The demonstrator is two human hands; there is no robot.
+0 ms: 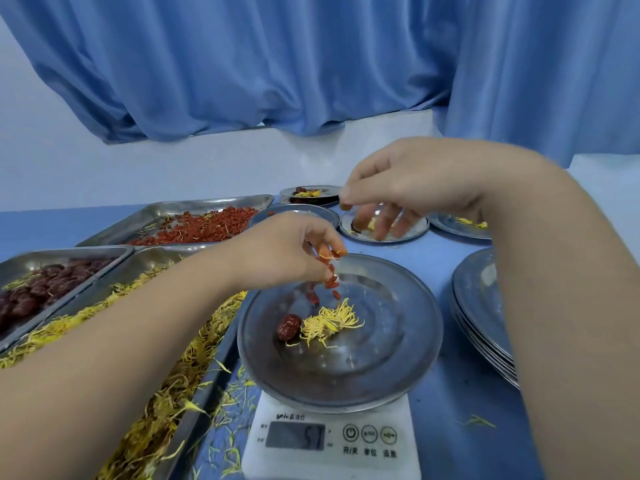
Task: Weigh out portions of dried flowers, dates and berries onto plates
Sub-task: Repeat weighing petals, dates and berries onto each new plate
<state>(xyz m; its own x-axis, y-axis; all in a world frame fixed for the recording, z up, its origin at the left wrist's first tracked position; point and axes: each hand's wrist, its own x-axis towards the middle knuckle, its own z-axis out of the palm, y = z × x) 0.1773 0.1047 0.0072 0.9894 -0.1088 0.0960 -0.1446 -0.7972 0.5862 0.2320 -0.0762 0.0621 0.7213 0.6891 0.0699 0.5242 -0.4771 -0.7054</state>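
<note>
Left hand [298, 251] is pinching goji berries [330, 277] above the steel plate [398, 358] on the scale [332, 441], a few falling toward the date [288, 327] and dried chrysanthemum [330, 323]. Right hand [408, 185] is hovering farther back, fingers loosely curled, seemingly empty.

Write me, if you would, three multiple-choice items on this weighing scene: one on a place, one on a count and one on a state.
1. Where does the plate with the yellow flower stand?
A. in a tray
B. on the scale
C. on a stack of plates

2. How many dates lie on that plate?
A. one
B. three
C. five

3. What is the left hand doing?
A. pressing a button
B. lying flat on the table
C. holding red berries over the plate

Answers: B, the plate's rim overhangs the white scale under it; A, a single date lies beside the flower; C, its fingertips pinch berries above the plate.
</note>
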